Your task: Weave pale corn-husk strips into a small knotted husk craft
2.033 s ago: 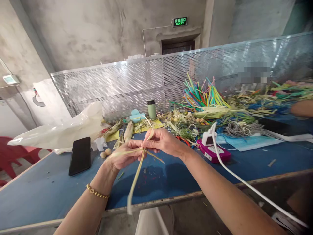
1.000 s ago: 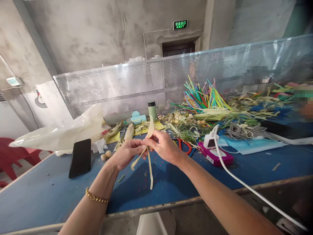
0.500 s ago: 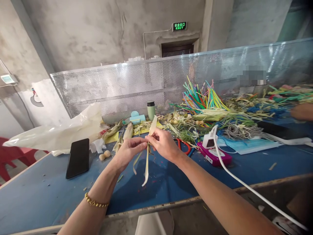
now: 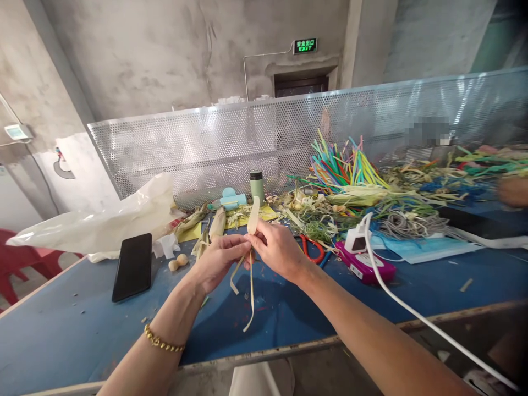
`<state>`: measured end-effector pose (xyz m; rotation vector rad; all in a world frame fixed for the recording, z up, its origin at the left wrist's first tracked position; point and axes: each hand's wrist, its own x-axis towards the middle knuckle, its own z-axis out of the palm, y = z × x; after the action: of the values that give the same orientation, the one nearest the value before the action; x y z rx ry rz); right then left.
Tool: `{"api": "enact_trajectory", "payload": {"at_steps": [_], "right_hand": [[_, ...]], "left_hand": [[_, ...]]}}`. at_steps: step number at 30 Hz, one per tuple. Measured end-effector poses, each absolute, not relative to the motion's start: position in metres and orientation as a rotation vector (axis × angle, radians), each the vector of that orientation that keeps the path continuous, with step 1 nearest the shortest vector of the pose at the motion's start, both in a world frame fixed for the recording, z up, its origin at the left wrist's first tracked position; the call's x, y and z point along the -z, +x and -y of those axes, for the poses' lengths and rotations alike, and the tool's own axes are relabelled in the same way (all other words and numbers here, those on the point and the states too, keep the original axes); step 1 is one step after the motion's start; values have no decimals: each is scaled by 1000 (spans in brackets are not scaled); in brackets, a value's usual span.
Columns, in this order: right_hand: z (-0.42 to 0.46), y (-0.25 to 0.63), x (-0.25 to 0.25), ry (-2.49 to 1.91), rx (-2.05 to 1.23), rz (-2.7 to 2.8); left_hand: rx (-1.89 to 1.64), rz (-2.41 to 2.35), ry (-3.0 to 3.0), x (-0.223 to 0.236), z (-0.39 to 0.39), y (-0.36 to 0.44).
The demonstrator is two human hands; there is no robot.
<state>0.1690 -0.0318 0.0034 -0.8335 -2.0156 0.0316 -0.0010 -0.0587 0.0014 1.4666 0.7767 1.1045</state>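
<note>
My left hand [image 4: 220, 259] and my right hand [image 4: 274, 250] meet over the front middle of the blue table, fingertips pinched together on a pale corn husk strip [image 4: 253, 215]. One broad end of the strip stands up above my right fingers. Below the fingers hang a long thin tail and a shorter pale piece. Exactly how the pieces join is hidden by my fingertips. Behind my left hand lies a dried corn husk [image 4: 217, 223]. Just beyond my right hand are red-handled scissors [image 4: 317, 252], partly covered by that hand.
A black phone [image 4: 132, 268] and small pale wooden beads [image 4: 178, 262] lie left. To the right sit a magenta box [image 4: 381, 270], a white cable [image 4: 402, 308] and a blue face mask [image 4: 433, 250]. Colourful pipe cleaners [image 4: 340, 165] and a green bottle [image 4: 256, 188] stand behind. Another person's hand [image 4: 513, 191] is far right.
The husk strip has turned in my fingers: its upper end is more upright, and the hanging tail looks narrower and reaches lower. Both hands keep their pinch. The other person's hand has shifted slightly.
</note>
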Motion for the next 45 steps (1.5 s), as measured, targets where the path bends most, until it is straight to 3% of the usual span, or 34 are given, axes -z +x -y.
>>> {"api": "enact_trajectory", "payload": {"at_steps": [7, 22, 34, 45], "right_hand": [[28, 169, -2, -824, -144, 1999], [30, 164, 4, -941, 190, 2083], [24, 171, -1, -863, -74, 1997], [28, 169, -2, -929, -60, 2032]], "left_hand": [[-1106, -769, 1373, 3, 54, -2], [-1006, -789, 1313, 9, 48, 0], [-988, -729, 1338, -1, 57, -5], [-979, -765, 1357, 5, 54, -3]]}}
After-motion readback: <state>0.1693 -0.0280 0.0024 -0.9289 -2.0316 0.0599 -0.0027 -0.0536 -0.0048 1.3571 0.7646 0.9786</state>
